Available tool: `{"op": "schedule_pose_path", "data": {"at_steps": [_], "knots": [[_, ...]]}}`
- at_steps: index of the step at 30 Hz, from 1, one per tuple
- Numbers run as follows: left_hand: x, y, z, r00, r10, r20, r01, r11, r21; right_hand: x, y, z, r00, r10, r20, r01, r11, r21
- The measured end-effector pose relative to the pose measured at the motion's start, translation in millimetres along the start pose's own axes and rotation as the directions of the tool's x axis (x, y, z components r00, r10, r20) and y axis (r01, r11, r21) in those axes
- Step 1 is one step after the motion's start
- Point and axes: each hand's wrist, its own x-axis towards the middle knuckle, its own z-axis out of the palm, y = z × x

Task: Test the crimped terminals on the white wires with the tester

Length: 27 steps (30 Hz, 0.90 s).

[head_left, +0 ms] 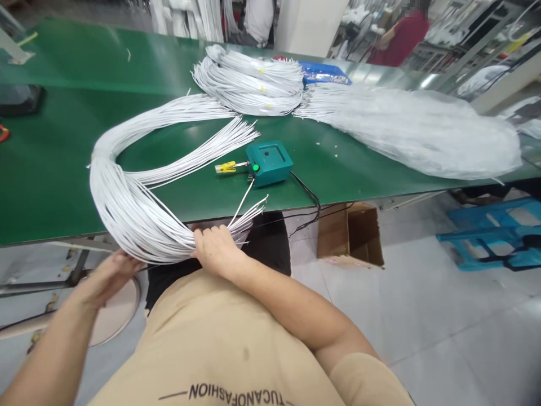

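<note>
A thick bundle of white cables (139, 223) curves over the green table's front edge, its loose ends fanned out near my lap. My right hand (217, 248) is closed around it a little behind those ends. At the bundle's lower left, my left hand (114, 276) grips its underside, with the fingertips hidden beneath the cables. Beyond my right hand, a small teal device (269, 163) with a green button sits on the table, and a yellow clip-like piece (226, 167) sticks out at its left. One cable end reaches up close to the device.
A coiled cable bundle (249, 82) and a plastic-wrapped bundle (431, 129) lie along the back of the green table (54, 169). Below stand an open cardboard box (350, 234), blue stools (494, 231) and a round stool seat (116, 310). A person in red (401, 39) is farther back.
</note>
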Motion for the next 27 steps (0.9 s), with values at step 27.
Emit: {"op": "schedule_pose_path", "data": {"at_steps": [27], "knots": [[-3, 134, 178.5, 0.842, 0.53, -0.1, -0.494, 0.683, -0.538, -29, -27, -98, 0.597, -0.495, -0.632, 0.438, 0.861, -0.26]]}}
